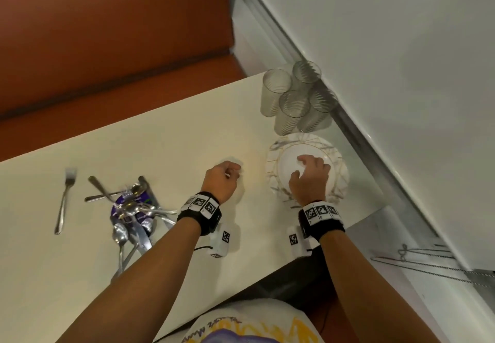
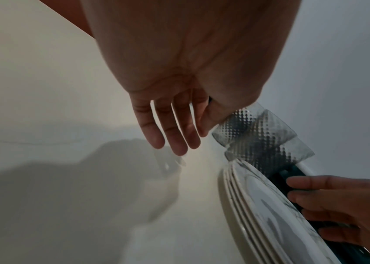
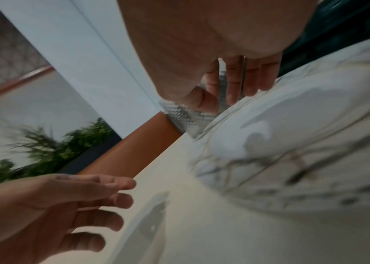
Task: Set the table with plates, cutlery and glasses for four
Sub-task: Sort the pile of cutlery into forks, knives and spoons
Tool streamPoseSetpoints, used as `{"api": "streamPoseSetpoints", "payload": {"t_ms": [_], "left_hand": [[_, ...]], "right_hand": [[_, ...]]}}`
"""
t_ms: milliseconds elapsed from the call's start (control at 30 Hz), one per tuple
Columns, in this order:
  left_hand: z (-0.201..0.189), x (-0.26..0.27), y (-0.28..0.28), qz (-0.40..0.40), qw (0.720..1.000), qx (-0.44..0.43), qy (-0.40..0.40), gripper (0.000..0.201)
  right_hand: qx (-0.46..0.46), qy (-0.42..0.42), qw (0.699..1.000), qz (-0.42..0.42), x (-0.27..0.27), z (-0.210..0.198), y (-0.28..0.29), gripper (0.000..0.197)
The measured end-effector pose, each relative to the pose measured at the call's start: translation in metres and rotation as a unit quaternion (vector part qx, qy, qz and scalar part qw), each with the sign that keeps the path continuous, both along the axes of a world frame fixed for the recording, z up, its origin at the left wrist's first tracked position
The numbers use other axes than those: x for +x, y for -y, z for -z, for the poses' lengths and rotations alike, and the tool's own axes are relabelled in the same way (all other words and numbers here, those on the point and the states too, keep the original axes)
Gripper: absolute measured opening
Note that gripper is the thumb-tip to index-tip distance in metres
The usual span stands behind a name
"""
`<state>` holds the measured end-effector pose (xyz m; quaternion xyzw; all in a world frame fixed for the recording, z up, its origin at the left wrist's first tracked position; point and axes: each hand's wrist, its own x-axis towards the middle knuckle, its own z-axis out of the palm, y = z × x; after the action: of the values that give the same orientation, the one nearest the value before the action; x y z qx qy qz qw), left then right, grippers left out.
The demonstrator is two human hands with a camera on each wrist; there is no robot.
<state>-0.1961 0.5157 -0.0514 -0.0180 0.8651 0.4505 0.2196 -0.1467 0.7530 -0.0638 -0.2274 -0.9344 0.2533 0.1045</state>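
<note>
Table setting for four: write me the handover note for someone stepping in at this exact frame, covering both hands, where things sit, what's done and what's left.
Left hand: empty, fingers relaxed, hovering over the bare table left of the plates.
Right hand: empty, fingers spread over the stack of plates; no grip yet.
Plates: stacked near the table's right edge, by the wall.
Glasses: four, clustered just beyond the plates.
Cutlery pile: heaped on the left side; one fork lies apart, further left.
Done: at most that one fork laid out.
Left: deal out the plates, glasses and the rest of the cutlery to four places.
</note>
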Motion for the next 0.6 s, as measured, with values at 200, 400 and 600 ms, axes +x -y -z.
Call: {"api": "streamPoseSetpoints", "payload": {"t_ms": [200,400,600], "left_hand": [[-0.001,0.034,0.096,-0.078,0.997,0.000,-0.012,0.020],[0.001,0.071,0.195,-0.141,0.990,0.019,0.008,0.019],[0.004,0.107,0.274,-0.204,0.979,0.020,-0.004,0.023]], "right_hand": [[-0.106,0.039,0.984,-0.138,0.008,-0.004,0.116,0.032],[-0.152,0.120,0.953,-0.232,0.024,-0.004,0.217,0.027],[-0.177,0.160,0.928,-0.285,0.045,-0.001,0.305,0.014]]}}
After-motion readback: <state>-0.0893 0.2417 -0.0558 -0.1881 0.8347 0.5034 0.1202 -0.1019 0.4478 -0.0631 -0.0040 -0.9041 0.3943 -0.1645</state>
